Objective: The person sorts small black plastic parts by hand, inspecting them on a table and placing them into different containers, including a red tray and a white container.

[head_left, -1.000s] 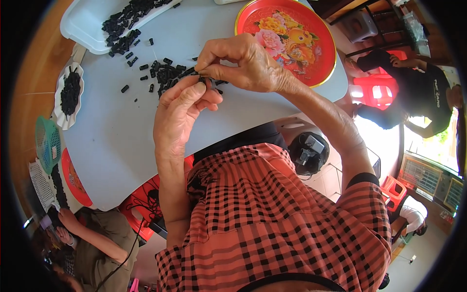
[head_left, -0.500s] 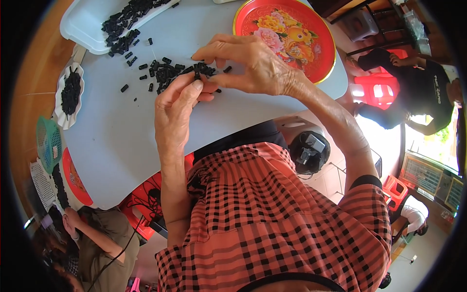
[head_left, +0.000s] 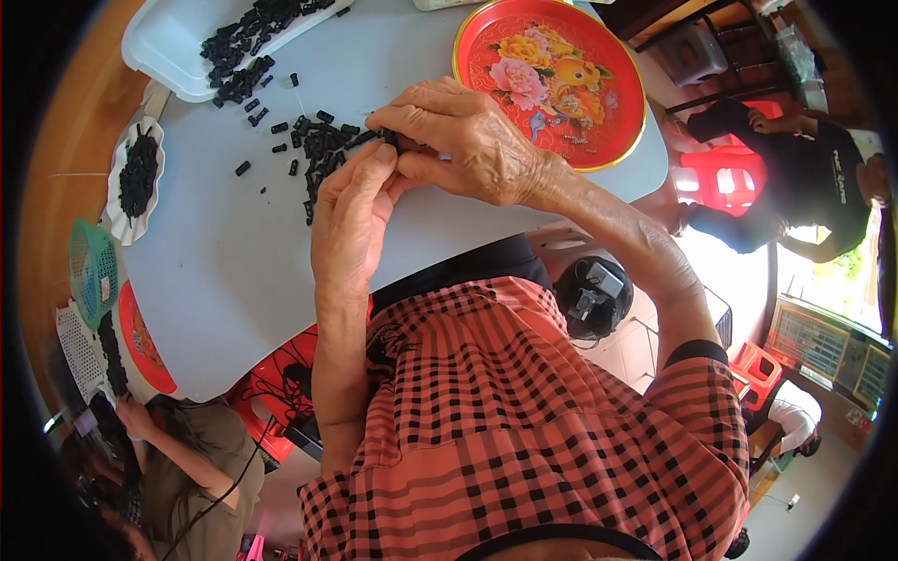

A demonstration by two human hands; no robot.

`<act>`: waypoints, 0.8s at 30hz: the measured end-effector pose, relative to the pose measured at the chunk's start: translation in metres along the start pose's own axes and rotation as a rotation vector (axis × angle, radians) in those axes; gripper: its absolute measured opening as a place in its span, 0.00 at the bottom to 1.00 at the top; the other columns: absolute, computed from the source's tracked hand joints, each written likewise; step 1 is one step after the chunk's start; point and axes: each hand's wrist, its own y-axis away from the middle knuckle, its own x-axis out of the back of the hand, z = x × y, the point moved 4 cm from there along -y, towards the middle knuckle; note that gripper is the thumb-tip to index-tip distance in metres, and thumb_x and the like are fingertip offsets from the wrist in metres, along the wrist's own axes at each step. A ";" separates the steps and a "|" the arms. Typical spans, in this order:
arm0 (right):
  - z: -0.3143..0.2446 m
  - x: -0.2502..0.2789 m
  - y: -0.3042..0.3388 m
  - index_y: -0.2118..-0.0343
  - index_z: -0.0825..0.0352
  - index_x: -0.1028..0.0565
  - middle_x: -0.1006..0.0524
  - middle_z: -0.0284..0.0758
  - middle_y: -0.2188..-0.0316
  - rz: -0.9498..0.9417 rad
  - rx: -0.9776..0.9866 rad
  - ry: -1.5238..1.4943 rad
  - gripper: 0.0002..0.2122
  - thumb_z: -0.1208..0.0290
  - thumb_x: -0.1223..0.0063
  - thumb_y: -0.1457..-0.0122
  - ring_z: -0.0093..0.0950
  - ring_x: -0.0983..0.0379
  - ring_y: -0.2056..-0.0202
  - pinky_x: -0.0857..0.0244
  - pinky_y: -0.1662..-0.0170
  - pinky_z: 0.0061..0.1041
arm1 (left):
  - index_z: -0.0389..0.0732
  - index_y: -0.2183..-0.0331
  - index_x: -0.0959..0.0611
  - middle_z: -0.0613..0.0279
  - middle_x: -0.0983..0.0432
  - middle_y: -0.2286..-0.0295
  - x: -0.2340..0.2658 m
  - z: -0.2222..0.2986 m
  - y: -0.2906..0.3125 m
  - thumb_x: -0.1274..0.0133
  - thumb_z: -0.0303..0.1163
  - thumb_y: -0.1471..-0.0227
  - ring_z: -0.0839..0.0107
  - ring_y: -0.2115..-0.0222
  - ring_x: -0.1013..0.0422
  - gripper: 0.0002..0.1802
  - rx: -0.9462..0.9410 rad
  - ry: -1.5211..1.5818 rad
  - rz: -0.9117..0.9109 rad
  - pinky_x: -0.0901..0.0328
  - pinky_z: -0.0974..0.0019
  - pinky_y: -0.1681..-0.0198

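My left hand [head_left: 352, 217] and my right hand [head_left: 463, 140] meet over the table, fingertips together. Between them is a small black plastic part [head_left: 390, 137], mostly covered by the fingers. The left thumb and fingers pinch it from below, while the right thumb and fingers close round it from the right. Just left of the hands lies a loose pile of small black plastic parts [head_left: 323, 145], partly hidden behind the left hand. A few single pieces are scattered to its left.
A white tray [head_left: 154, 56] with many black parts stands at the far left, a scalloped white dish [head_left: 123, 224] of them below it. A red floral round tray [head_left: 613, 154] sits at right. A green basket [head_left: 92, 266] is by the left edge; a person's arm [head_left: 178, 449] is lower left.
My right hand has come down and left, its fingers closing in on the left fingertips. My left hand has shifted slightly right, uncovering more of the pile.
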 end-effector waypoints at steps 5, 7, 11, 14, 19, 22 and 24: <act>-0.004 0.000 -0.001 0.57 0.69 0.27 0.25 0.38 0.66 -0.064 -0.070 -0.052 0.19 0.75 0.40 0.56 0.35 0.27 0.65 0.33 0.60 0.31 | 0.30 0.59 0.22 0.58 0.25 0.64 -0.003 0.002 0.001 0.54 0.30 0.42 0.74 0.64 0.28 0.14 -0.020 -0.064 0.033 0.35 0.68 0.55; -0.002 0.000 -0.001 0.57 0.69 0.27 0.25 0.38 0.66 -0.106 -0.120 -0.100 0.20 0.75 0.40 0.56 0.34 0.27 0.65 0.33 0.60 0.29 | 0.29 0.59 0.23 0.58 0.24 0.65 0.002 0.001 0.002 0.54 0.30 0.43 0.73 0.65 0.28 0.14 -0.026 -0.116 0.028 0.34 0.68 0.56; 0.008 0.004 0.001 0.57 0.70 0.26 0.25 0.37 0.65 -0.093 -0.235 -0.381 0.18 0.76 0.41 0.54 0.30 0.28 0.66 0.32 0.62 0.26 | 0.30 0.59 0.22 0.57 0.22 0.70 0.003 0.009 0.008 0.52 0.32 0.43 0.72 0.68 0.26 0.15 -0.172 -0.496 0.125 0.33 0.70 0.60; 0.010 0.006 0.000 0.63 0.70 0.23 0.23 0.34 0.71 -0.039 -0.297 -0.438 0.08 0.75 0.44 0.46 0.24 0.28 0.70 0.33 0.66 0.21 | 0.30 0.60 0.21 0.58 0.21 0.72 -0.007 0.014 0.009 0.52 0.33 0.43 0.72 0.70 0.26 0.16 -0.215 -0.634 0.127 0.33 0.71 0.62; 0.012 0.003 0.002 0.67 0.70 0.22 0.23 0.35 0.73 -0.047 -0.257 -0.430 0.06 0.76 0.44 0.47 0.24 0.27 0.71 0.33 0.68 0.21 | 0.29 0.61 0.21 0.55 0.22 0.72 -0.005 0.011 0.009 0.51 0.32 0.43 0.72 0.70 0.26 0.15 -0.154 -0.703 0.091 0.32 0.69 0.63; 0.011 0.004 0.003 0.68 0.70 0.22 0.23 0.35 0.74 -0.030 -0.219 -0.434 0.05 0.78 0.44 0.48 0.24 0.26 0.72 0.32 0.69 0.21 | 0.28 0.62 0.21 0.53 0.22 0.73 0.002 -0.001 0.005 0.52 0.31 0.44 0.69 0.71 0.26 0.14 -0.006 -0.269 0.016 0.32 0.68 0.64; 0.011 0.007 0.004 0.69 0.70 0.22 0.23 0.36 0.74 -0.007 -0.198 -0.443 0.04 0.79 0.44 0.48 0.24 0.26 0.72 0.32 0.69 0.21 | 0.27 0.61 0.23 0.52 0.23 0.74 0.004 -0.006 0.002 0.53 0.31 0.43 0.68 0.71 0.27 0.15 0.123 -0.022 -0.067 0.33 0.68 0.64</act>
